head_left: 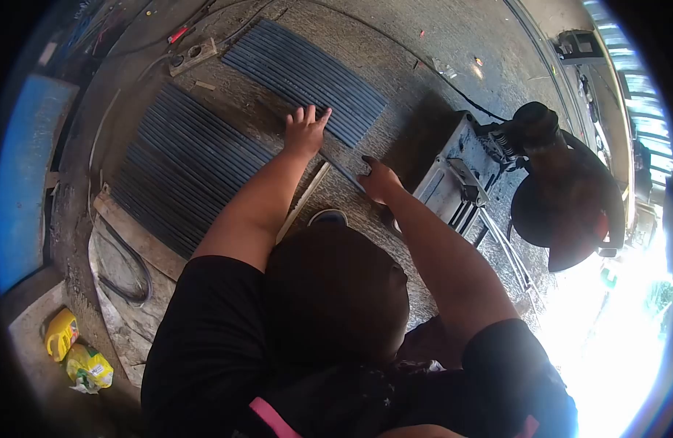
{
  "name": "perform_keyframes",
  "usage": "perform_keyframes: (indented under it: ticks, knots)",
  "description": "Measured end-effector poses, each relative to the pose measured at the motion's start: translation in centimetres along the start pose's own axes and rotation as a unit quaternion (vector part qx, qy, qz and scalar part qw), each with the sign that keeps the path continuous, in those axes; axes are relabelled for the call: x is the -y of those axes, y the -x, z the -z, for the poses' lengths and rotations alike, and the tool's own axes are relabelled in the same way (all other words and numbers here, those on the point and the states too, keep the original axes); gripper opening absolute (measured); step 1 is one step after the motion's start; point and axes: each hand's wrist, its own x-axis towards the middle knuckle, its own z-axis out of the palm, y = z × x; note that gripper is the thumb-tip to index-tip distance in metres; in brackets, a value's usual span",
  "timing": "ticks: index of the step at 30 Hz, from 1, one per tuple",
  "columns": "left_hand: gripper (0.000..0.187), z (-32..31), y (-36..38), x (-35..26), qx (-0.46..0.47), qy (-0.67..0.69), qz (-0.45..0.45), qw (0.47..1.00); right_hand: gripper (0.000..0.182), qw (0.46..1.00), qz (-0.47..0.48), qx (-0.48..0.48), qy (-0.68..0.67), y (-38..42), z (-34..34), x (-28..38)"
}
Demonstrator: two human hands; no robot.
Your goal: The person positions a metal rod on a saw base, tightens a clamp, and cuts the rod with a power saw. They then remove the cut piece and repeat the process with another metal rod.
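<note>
My left hand (305, 135) has its fingers spread at the near edge of a row of dark metal rods (307, 77) lying side by side on the floor. A single metal rod (341, 172) slants between my two hands. My right hand (381, 182) is closed around the near end of that rod, one finger sticking out; its underside is hidden. To the left lies a second, larger row of dark rods (183, 164), partly behind my left forearm.
A cut-off saw (562, 197) with a metal base (453, 171) stands on the right, loose bars (508, 252) beside it. A cable (395, 42) crosses the floor. A wooden strip (307, 196) lies near my shoe (327, 217). Yellow packages (88, 367) sit lower left.
</note>
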Motion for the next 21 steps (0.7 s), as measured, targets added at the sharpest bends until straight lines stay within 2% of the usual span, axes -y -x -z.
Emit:
perform_keyframes:
  ticks: [8,12,15,21]
  knots:
    - [0.057,0.0,-0.1,0.5,-0.025,0.026,-0.018,0.999,0.060,0.999,0.028,-0.034,0.025,-1.2,-0.6,1.5]
    - [0.056,-0.4,-0.3,-0.6,-0.047,0.022,0.007,0.999,0.060,0.999,0.041,-0.032,0.003,-2.0,-0.9,2.3]
    - [0.055,-0.9,-0.9,-1.6,-0.085,0.049,0.033,0.995,0.060,0.999,0.025,-0.019,0.018,-2.1,-0.9,2.4]
    - [0.053,-1.7,-1.8,-2.5,-0.109,0.059,0.016,0.992,0.060,1.000,0.008,-0.015,-0.013,-1.5,0.5,0.7]
